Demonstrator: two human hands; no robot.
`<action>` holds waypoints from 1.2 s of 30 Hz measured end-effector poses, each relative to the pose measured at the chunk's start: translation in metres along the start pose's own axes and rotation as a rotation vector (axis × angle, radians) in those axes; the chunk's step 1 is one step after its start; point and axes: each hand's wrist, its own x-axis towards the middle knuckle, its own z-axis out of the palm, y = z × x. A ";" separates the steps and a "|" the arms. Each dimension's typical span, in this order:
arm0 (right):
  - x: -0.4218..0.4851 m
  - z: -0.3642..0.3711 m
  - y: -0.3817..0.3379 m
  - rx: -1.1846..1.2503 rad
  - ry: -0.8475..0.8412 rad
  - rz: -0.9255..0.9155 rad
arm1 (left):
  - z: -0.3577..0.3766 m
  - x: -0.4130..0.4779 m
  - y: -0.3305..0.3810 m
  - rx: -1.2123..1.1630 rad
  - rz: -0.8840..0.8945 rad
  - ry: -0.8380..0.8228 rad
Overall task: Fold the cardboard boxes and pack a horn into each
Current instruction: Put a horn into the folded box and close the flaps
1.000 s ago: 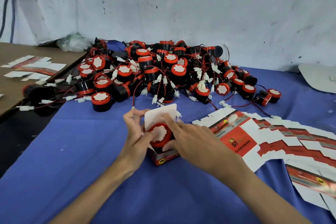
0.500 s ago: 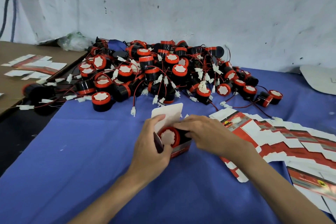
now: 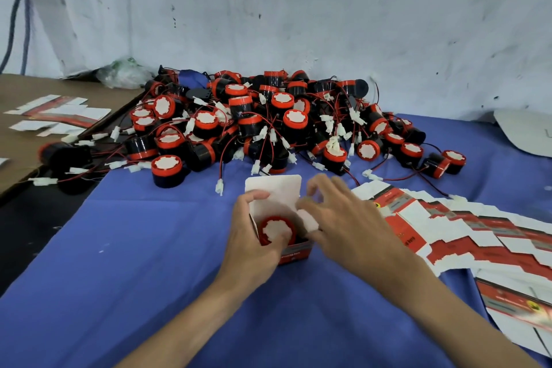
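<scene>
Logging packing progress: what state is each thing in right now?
box: open, top flap upright.
horn in box: seated inside, red face up.
left hand: grips the box.
right hand: at the side flap, blurred; grip unclear.
horn pile: loose, unpacked.
flat cartons: unfolded, fanned out.

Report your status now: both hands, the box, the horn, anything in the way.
Left hand grips box. Right hand at side flap, grip blurred. Horn inside, lid up. Loose plug behind box, not touching.
</scene>
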 end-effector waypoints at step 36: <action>0.032 0.009 -0.027 0.388 -0.190 -0.213 | -0.004 0.001 -0.008 -0.099 0.153 -0.181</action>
